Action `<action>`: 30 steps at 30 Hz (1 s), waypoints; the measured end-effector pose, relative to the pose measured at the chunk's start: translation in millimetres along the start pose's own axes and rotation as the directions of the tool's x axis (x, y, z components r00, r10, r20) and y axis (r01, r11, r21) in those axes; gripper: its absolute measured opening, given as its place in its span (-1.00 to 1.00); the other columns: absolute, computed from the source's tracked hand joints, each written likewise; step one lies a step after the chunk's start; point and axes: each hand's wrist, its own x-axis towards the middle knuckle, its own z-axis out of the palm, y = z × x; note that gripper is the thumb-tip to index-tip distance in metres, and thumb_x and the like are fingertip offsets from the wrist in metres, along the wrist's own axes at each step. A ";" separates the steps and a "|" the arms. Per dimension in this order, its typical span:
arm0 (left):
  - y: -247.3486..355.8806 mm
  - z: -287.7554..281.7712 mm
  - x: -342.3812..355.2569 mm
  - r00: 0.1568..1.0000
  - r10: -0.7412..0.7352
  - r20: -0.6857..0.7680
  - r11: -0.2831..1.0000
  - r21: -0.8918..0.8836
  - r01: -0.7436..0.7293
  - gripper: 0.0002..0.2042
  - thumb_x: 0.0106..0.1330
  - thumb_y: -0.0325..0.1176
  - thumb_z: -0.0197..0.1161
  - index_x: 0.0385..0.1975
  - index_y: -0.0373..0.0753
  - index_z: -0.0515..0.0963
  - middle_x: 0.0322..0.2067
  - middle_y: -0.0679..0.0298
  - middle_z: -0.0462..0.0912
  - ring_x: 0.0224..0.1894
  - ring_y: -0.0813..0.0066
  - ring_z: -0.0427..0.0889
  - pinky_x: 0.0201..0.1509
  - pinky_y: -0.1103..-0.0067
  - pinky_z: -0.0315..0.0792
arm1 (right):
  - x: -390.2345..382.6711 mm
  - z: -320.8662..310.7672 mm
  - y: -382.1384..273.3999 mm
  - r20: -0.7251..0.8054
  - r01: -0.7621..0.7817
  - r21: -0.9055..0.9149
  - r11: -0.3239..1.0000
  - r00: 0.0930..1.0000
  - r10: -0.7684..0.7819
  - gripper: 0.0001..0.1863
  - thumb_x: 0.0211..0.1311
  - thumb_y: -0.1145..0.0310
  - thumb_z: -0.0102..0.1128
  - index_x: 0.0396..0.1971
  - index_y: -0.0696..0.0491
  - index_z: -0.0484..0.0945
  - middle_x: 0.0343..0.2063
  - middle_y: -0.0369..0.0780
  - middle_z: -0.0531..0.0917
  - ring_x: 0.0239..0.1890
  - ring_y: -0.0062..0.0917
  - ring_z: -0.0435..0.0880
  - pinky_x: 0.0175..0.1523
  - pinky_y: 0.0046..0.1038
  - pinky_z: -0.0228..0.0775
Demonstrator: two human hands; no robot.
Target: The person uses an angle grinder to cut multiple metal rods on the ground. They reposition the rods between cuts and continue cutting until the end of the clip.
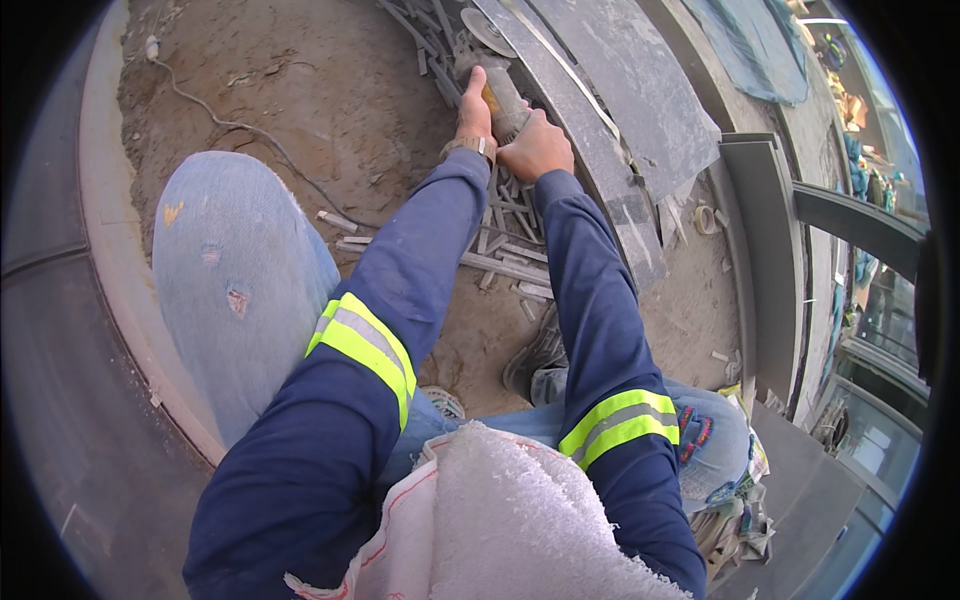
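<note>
An angle grinder (pixel 507 108) with a dusty grey body and a yellowish patch is held out ahead of me. Its round disc (pixel 488 32) lies at the edge of a long grey slab (pixel 570 110). My left hand (pixel 475 118) is closed along the left side of the tool, thumb pointing forward; some of its fingers are hidden. Behind it, my right hand (pixel 540 148) wraps round the rear end of the grinder. Whether the disc touches the slab or is spinning, I cannot tell.
Several thin cut strips (pixel 510 255) litter the dirt under my forearms. A cable (pixel 240 125) runs across the ground at left. Another broad grey slab (pixel 640 90) lies at right, near a roll of tape (pixel 706 220) and an upright grey panel (pixel 760 230). My knees flank the work.
</note>
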 end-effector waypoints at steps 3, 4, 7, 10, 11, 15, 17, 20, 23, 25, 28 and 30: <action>-1.2 1.6 1.4 1.000 0.006 -0.005 1.000 -0.005 -0.006 -0.38 0.38 0.27 0.01 -0.07 -0.30 0.50 -0.29 -0.07 0.65 -0.29 0.02 0.68 -0.16 0.19 0.60 | 1.3 -1.6 0.6 0.011 -0.003 0.004 1.000 1.000 0.003 -0.21 -0.16 -0.01 0.44 0.04 0.20 0.45 -0.13 0.09 0.68 -0.02 -0.06 0.69 0.13 -0.20 0.51; -2.2 2.2 1.2 1.000 0.009 -0.010 1.000 -0.007 -0.009 -0.38 0.38 0.27 0.01 -0.07 -0.30 0.50 -0.29 -0.06 0.65 -0.29 0.02 0.68 -0.16 0.19 0.60 | 1.0 -2.5 1.4 0.016 -0.002 0.003 1.000 1.000 0.002 -0.21 -0.16 -0.01 0.44 0.05 0.20 0.45 -0.13 0.09 0.68 -0.02 -0.07 0.68 0.13 -0.21 0.51; -4.8 1.6 -1.5 1.000 0.013 -0.026 1.000 -0.006 -0.013 -0.38 0.38 0.27 0.01 -0.07 -0.30 0.50 -0.29 -0.06 0.65 -0.29 0.02 0.68 -0.17 0.18 0.61 | -2.5 -3.0 4.0 0.027 0.005 0.004 1.000 1.000 -0.006 -0.20 -0.17 0.00 0.44 0.06 0.20 0.45 -0.12 0.09 0.68 -0.02 -0.07 0.68 0.13 -0.21 0.51; -8.7 -1.8 -5.1 0.999 0.008 -0.034 1.000 -0.011 -0.009 -0.38 0.37 0.27 0.01 -0.07 -0.29 0.49 -0.29 -0.07 0.65 -0.30 0.02 0.68 -0.18 0.16 0.61 | -5.8 -1.0 8.6 0.044 0.023 0.017 1.000 0.999 -0.024 -0.16 -0.19 0.00 0.45 0.09 0.21 0.43 -0.10 0.10 0.67 0.00 -0.06 0.67 0.14 -0.20 0.50; -10.7 -1.1 -8.2 1.000 0.001 -0.026 1.000 -0.017 -0.001 -0.37 0.37 0.28 0.01 -0.07 -0.29 0.49 -0.29 -0.07 0.64 -0.30 0.01 0.68 -0.18 0.16 0.61 | -7.8 -1.8 10.8 0.052 0.020 0.028 0.999 0.998 -0.021 -0.14 -0.20 -0.01 0.45 0.09 0.22 0.43 -0.10 0.11 0.67 0.00 -0.05 0.67 0.15 -0.19 0.49; -17.2 0.8 -22.2 0.997 -0.074 -0.006 0.994 -0.082 0.074 -0.36 0.36 0.29 0.01 -0.06 -0.29 0.48 -0.28 -0.08 0.64 -0.30 0.01 0.67 -0.17 0.15 0.61 | -14.8 1.2 21.5 0.044 0.039 0.053 0.998 0.998 -0.042 -0.11 -0.23 -0.01 0.47 0.12 0.22 0.41 -0.08 0.11 0.66 0.02 -0.06 0.66 0.15 -0.19 0.49; -18.0 0.9 -25.7 0.998 -0.068 0.003 0.996 -0.065 0.068 -0.36 0.36 0.30 0.01 -0.06 -0.29 0.47 -0.27 -0.09 0.63 -0.29 0.00 0.67 -0.16 0.15 0.61 | -17.6 2.0 23.3 0.048 0.028 0.023 0.999 0.998 -0.029 -0.11 -0.20 0.01 0.46 0.17 0.19 0.40 -0.05 0.09 0.65 0.03 -0.09 0.66 0.17 -0.22 0.49; -20.2 -2.6 -29.1 0.997 -0.074 0.017 0.996 -0.048 0.075 -0.35 0.35 0.31 0.01 -0.05 -0.29 0.46 -0.26 -0.11 0.63 -0.27 -0.01 0.66 -0.13 0.14 0.60 | -22.6 1.1 25.5 0.060 0.028 0.022 0.999 0.998 -0.029 -0.11 -0.18 0.03 0.45 0.19 0.17 0.39 -0.03 0.08 0.64 0.05 -0.10 0.66 0.17 -0.23 0.49; -21.0 -4.0 -30.8 0.997 -0.081 0.019 0.996 -0.044 0.082 -0.33 0.34 0.32 0.01 -0.04 -0.29 0.46 -0.26 -0.12 0.62 -0.25 -0.02 0.66 -0.11 0.13 0.59 | -25.9 0.3 27.0 0.070 0.024 0.028 0.999 0.997 -0.026 -0.11 -0.19 0.03 0.45 0.19 0.17 0.39 -0.02 0.08 0.64 0.05 -0.10 0.65 0.17 -0.23 0.49; -22.2 -4.0 -33.3 0.997 -0.083 0.008 0.996 -0.044 0.083 -0.33 0.34 0.33 0.01 -0.04 -0.29 0.45 -0.26 -0.12 0.62 -0.25 -0.03 0.65 -0.11 0.13 0.59 | -28.3 0.7 28.2 0.068 0.025 0.026 0.999 0.997 -0.027 -0.10 -0.19 0.02 0.45 0.19 0.17 0.39 -0.02 0.07 0.64 0.05 -0.10 0.65 0.17 -0.23 0.49; -24.3 -0.5 -37.9 0.996 -0.088 -0.007 0.996 -0.036 0.088 -0.32 0.33 0.33 0.02 -0.03 -0.29 0.46 -0.26 -0.11 0.61 -0.24 -0.02 0.65 -0.10 0.13 0.59 | -30.2 2.0 31.6 0.058 0.029 0.027 0.999 0.998 -0.030 -0.10 -0.20 0.02 0.45 0.18 0.17 0.39 -0.03 0.06 0.65 0.05 -0.11 0.66 0.16 -0.23 0.50; -25.5 -0.1 -42.3 0.995 -0.095 -0.011 0.995 -0.030 0.095 -0.33 0.33 0.34 0.02 -0.03 -0.28 0.46 -0.25 -0.10 0.61 -0.22 -0.01 0.65 -0.10 0.13 0.59 | -35.3 0.1 31.3 0.067 0.019 0.032 0.999 0.998 -0.021 -0.10 -0.20 0.02 0.45 0.18 0.18 0.39 -0.04 0.05 0.66 0.04 -0.12 0.66 0.16 -0.24 0.50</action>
